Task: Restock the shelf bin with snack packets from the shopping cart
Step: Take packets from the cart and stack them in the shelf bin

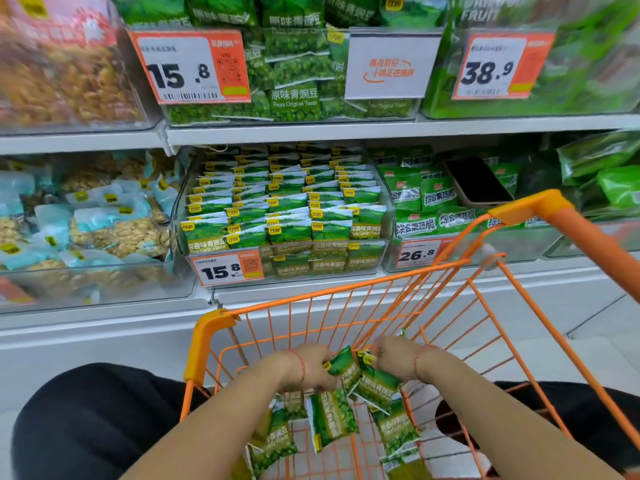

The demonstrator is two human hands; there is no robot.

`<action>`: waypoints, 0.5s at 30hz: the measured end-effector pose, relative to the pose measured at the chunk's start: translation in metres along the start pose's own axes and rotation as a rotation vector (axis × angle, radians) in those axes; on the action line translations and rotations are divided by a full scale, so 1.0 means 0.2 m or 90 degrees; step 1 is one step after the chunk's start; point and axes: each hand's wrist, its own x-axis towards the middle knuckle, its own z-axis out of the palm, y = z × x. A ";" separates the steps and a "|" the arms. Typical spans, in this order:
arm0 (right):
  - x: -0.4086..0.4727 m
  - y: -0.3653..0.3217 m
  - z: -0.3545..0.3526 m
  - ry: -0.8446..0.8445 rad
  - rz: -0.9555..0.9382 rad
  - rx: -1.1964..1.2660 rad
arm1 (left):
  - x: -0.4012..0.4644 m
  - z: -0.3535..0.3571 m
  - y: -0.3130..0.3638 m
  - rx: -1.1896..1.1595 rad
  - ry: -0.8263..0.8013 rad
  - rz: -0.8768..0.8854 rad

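Note:
Both my hands are down inside the orange shopping cart. My left hand grips a green pea snack packet, and several more packets hang under it. My right hand holds other green packets just to the right. Loose packets lie on the cart floor below. The clear shelf bin on the lower shelf straight ahead holds neat rows of the same green garlic pea packets, above a 15.8 price tag.
Left of that bin is a bin of blue nut packets. To its right is a bin of green vegetable crisp packets with a dark phone lying on top. The upper shelf carries more green pea bags. The cart's orange handle rises at right.

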 end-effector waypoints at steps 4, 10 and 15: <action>-0.08 -0.02 -0.10 0.042 0.072 0.265 | -0.07 -0.07 0.05 -0.172 0.044 0.028; -0.23 -0.08 -0.18 0.114 0.029 0.625 | -0.16 -0.12 0.05 -0.369 0.166 0.063; -0.28 -0.09 -0.13 0.090 -0.016 0.826 | -0.19 -0.11 0.03 -0.479 0.130 0.074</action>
